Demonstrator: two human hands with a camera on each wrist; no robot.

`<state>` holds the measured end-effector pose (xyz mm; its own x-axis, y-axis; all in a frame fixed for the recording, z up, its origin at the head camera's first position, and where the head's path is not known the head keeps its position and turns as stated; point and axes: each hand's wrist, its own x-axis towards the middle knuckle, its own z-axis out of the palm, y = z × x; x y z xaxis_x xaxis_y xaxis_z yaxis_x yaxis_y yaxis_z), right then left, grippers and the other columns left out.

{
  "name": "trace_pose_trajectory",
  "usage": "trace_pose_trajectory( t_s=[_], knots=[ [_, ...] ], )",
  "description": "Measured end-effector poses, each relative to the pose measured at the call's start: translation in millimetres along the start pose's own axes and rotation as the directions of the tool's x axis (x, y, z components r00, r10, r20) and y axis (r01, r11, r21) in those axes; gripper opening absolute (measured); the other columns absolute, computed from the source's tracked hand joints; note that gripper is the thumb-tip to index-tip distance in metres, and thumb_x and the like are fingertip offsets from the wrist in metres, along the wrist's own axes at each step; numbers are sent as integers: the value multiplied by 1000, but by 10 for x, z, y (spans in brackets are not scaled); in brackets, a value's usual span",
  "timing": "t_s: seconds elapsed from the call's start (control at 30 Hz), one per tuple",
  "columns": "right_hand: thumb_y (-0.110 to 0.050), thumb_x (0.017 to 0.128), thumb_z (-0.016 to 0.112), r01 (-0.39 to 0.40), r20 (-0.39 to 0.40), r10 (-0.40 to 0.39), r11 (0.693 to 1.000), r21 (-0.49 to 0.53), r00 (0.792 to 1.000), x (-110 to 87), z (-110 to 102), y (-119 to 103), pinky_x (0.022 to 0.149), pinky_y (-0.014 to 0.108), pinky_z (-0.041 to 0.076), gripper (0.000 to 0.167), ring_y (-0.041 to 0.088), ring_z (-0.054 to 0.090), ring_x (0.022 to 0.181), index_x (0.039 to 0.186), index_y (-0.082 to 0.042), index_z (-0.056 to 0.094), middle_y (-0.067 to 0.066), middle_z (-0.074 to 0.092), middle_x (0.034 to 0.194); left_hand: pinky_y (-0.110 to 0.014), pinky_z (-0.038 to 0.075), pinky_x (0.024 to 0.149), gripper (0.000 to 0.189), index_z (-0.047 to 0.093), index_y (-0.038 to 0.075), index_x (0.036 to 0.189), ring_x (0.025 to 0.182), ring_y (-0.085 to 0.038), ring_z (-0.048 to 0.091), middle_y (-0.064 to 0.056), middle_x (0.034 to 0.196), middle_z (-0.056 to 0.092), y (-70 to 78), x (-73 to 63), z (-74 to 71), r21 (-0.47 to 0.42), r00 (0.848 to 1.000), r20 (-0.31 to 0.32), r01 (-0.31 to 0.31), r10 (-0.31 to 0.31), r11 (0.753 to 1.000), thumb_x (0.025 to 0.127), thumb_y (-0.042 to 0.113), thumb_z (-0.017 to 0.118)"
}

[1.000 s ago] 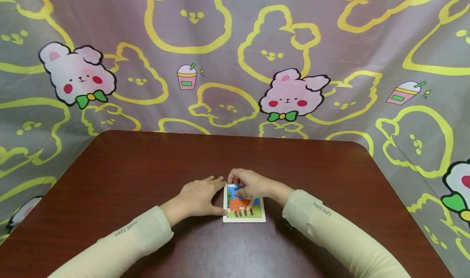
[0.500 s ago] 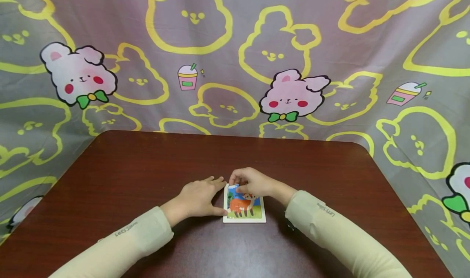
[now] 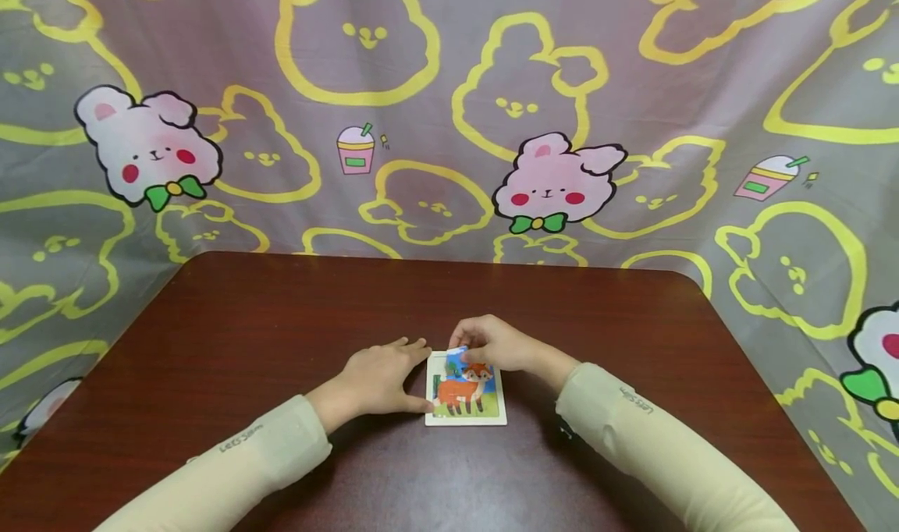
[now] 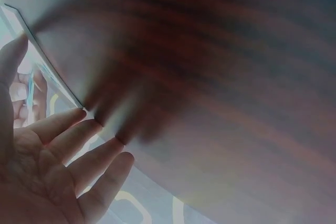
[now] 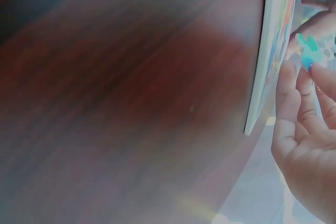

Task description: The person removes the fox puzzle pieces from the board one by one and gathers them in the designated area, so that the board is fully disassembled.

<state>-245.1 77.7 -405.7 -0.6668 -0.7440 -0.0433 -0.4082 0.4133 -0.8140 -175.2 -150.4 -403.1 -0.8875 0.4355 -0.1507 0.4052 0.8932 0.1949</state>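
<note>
In the head view a small jigsaw puzzle of an orange fox (image 3: 460, 395) lies on the table in a white frame (image 3: 477, 420). My left hand (image 3: 379, 377) rests at its left side, fingers spread, thumb against the lower left edge. The thumb also meets the edge of the frame (image 4: 44, 59) in the left wrist view. Over the puzzle's upper part, my right hand (image 3: 497, 345) pinches a blue and green puzzle piece (image 5: 310, 52) between thumb and fingers. The piece is raised and tilted, and a pale bare patch (image 3: 438, 365) of the frame's base shows at the upper left corner.
The dark reddish-brown wooden table (image 3: 281, 306) stretches around the puzzle on all sides. Behind it hangs a grey curtain (image 3: 421, 64) with yellow outlines and rabbit faces, close to the table's far edge.
My right hand has drawn back to the right, lifting the puzzle piece out of the upper left corner and baring the base there. My left hand has stayed in place.
</note>
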Motion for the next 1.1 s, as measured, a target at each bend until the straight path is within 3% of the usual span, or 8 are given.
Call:
trace_pose_trajectory(
  t_s=[0.43,1.1],
  knots=[
    [2,91,67,-46,-63,46,999,-9,997,-193,-156,120,76,28,51,12,14,59,82,100,-5,69,6,67,89,-55,48,100,90,52,15,146,142,-30,45,-5,153,47,14,17,15,-3,1000,1,17,-17,1000,75,66,75],
    [5,88,67,-83,-140,91,994,64,986,-569,-504,352,71,28,52,14,16,57,80,102,3,66,14,66,87,-53,48,100,88,53,14,145,142,-30,45,-5,153,48,11,13,29,-9,1000,-14,7,-7,1000,75,64,76]
  ],
)
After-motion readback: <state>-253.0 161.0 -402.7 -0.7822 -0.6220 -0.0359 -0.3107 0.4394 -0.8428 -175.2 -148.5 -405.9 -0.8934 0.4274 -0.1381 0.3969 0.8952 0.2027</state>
